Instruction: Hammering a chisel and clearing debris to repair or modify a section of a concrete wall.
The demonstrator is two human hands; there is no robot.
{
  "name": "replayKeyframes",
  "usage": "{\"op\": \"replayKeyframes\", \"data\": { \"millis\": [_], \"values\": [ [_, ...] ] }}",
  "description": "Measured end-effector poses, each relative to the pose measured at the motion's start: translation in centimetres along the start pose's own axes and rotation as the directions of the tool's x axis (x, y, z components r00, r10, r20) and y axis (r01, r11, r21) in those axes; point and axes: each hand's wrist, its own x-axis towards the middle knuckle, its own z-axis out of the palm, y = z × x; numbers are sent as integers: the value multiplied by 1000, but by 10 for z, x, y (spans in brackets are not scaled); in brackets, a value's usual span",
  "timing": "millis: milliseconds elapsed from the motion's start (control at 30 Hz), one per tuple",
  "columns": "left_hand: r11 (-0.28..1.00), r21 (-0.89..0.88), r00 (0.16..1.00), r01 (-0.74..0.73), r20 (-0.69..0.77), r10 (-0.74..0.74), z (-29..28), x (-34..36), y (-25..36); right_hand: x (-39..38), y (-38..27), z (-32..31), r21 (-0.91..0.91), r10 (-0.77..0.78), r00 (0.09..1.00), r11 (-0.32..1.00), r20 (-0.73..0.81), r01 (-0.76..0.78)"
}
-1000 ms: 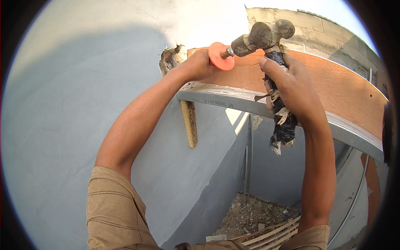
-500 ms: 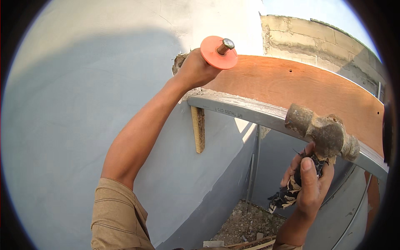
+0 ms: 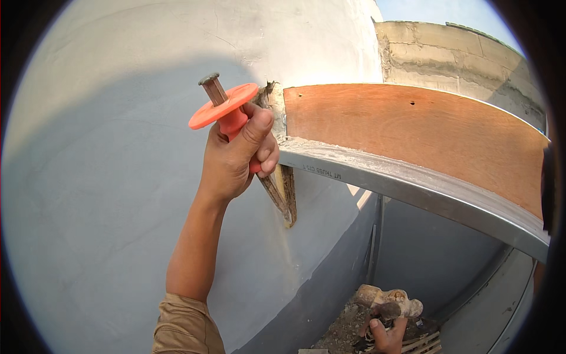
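Note:
My left hand [image 3: 239, 156] is wrapped around the orange grip of a chisel [image 3: 224, 107] that has a round hand guard. The chisel's struck end points up and left, and its blade slants down to the right. The tip lies over or against a narrow wood strip [image 3: 289, 192] below the metal beam; contact is hard to tell. Low in the picture, my right hand [image 3: 389, 337] grips a worn hammer [image 3: 390, 302] close under its head. Dark, frayed wrapping around the hammer's handle is partly hidden by the fingers.
A dusty metal beam [image 3: 354, 177] runs right from the wall [image 3: 118, 177], with a brown wood panel [image 3: 424, 130] above it. A broken hole [image 3: 271, 97] opens in the wall beside the panel. Rubble [image 3: 336, 327] and wood strips [image 3: 421, 345] lie below.
My left hand has moved left and down from the wall hole, and the chisel now points downward to the right. My right hand has lowered the hammer away from the beam.

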Motion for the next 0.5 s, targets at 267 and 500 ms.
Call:
{"op": "replayKeyframes", "data": {
  "millis": [267,500],
  "values": [
    [544,186,474,818,318,-821,-24,-232,-133,-14,110,20,-233,421,898,893,127,-386],
    [148,-246,217,958,281,-935,-19,-394,-203,-31,200,49,-499,648,667,743,368,-446]
  ]
}}
